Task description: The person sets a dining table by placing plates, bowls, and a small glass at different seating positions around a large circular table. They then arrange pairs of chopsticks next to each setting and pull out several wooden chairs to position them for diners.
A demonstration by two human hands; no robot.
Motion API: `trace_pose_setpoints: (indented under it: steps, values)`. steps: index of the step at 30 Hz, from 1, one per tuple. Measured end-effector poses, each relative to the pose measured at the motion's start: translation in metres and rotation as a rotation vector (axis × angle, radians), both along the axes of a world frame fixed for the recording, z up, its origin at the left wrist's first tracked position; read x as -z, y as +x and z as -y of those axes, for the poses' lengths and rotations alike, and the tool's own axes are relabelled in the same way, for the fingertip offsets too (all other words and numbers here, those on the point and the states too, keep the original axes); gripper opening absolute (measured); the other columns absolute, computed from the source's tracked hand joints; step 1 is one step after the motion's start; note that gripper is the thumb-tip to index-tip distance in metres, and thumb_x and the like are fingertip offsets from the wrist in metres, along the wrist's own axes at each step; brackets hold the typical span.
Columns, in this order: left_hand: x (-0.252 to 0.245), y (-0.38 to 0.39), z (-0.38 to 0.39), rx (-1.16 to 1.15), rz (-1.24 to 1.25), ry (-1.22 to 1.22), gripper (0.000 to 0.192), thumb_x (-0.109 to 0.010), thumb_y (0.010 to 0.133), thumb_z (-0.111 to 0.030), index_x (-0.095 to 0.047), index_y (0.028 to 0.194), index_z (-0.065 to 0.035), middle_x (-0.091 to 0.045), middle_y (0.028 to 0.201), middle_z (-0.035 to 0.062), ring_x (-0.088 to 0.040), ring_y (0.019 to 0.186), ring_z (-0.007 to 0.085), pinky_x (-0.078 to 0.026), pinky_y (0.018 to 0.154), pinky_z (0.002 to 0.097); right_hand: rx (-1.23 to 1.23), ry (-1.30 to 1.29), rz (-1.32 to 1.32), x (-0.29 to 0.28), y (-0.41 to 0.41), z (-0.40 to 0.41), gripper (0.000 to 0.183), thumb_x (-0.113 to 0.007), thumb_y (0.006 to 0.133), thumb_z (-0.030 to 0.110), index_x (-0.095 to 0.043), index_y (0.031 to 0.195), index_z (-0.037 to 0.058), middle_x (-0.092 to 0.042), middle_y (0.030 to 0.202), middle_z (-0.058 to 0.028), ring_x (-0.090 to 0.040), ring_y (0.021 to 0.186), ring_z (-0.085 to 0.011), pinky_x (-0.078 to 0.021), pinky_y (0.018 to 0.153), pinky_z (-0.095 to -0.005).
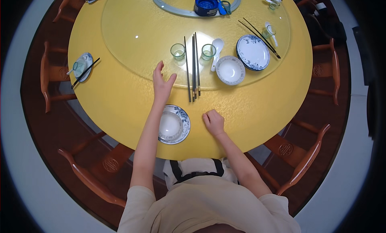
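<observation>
My left hand [162, 85] is held over the table near the rim of the glass turntable [135, 58], thumb and fingers apart and holding nothing. Just beyond its fingertips stands a green-tinted glass cup [178, 53]. Black chopsticks [194, 67] lie to its right, their lower ends past the turntable's rim. A second glass cup [208, 53] and a white spoon [217, 53] are beyond them. My right hand [214, 121] is curled into a loose fist at the table, with nothing visible in it. A small bowl [170, 127] sits on a blue-patterned plate [184, 113], partly hidden by my left forearm.
On the turntable's right are a white bowl [230, 70], stacked blue-flowered plates [253, 53] and a place setting with chopsticks [259, 36] and a glass [268, 31]. A blue ashtray-like container [206, 6] and scissors [225, 7] lie farther back. Wooden chairs [111, 163] surround the yellow table [120, 112].
</observation>
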State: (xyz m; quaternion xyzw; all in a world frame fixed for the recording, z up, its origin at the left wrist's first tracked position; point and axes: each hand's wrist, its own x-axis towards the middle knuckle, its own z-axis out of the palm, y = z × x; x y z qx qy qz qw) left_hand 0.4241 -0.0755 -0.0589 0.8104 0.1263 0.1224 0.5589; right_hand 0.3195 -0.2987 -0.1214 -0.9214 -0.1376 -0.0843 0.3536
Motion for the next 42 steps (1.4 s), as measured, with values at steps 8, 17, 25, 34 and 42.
trace_pose_setpoints:
  steps: [8,17,25,34,42]
  values:
    - [0.025,0.064,0.023,0.007,-0.054,-0.005,0.075,-0.071,0.066,-0.022,-0.032,0.126,-0.0001,-0.039,0.124,0.018,-0.035,0.117,0.0305,-0.028,0.098,0.0395,0.007,-0.001,0.025,-0.002,0.001,0.001,0.014,-0.06,0.075,0.017,-0.052,0.065,0.01,-0.05,0.062,-0.0043,-0.051,0.051,-0.0204,-0.042,0.045,-0.0301]
    - [0.036,0.093,0.022,0.042,-0.061,0.301,0.065,-0.073,0.064,-0.024,-0.042,0.117,-0.0041,-0.048,0.117,0.0131,-0.043,0.108,0.0279,-0.032,0.094,0.0384,0.008,0.0,0.035,0.0,0.0,0.002,0.016,-0.06,0.074,0.017,-0.051,0.065,0.0097,-0.049,0.062,-0.0049,-0.051,0.051,-0.0212,-0.0423,0.045,-0.0308]
    - [-0.006,-0.005,0.011,0.036,-0.048,-0.244,0.047,-0.067,0.07,-0.011,-0.043,0.108,-0.0018,-0.049,0.095,0.0074,-0.05,0.091,0.0159,-0.041,0.081,0.028,0.01,0.065,-0.028,-0.008,-0.001,0.0,0.014,-0.06,0.075,0.017,-0.053,0.067,0.0074,-0.051,0.064,-0.0067,-0.052,0.054,-0.0236,-0.0431,0.049,-0.0325]
    - [-0.031,-0.18,-0.027,-0.083,-0.309,-0.059,0.055,-0.071,0.064,-0.011,-0.041,0.109,0.0006,-0.052,0.089,0.0127,-0.053,0.08,0.0198,-0.044,0.071,0.0301,0.203,0.383,0.004,-0.08,0.132,0.022,0.017,-0.055,0.081,0.015,-0.059,0.079,-0.0009,-0.056,0.071,-0.0127,-0.054,0.062,-0.0218,-0.0418,0.058,-0.0312]
    - [-0.034,-0.213,-0.013,-0.229,-0.333,0.03,0.051,-0.072,0.064,-0.013,-0.04,0.102,0.0017,-0.049,0.09,0.0145,-0.05,0.086,0.0243,-0.04,0.078,0.0319,0.26,-0.518,-0.379,-0.087,0.252,0.013,0.034,-0.058,0.073,0.037,-0.066,0.083,0.0058,-0.064,0.087,-0.0142,-0.061,0.085,-0.0293,-0.0479,0.07,-0.0392]
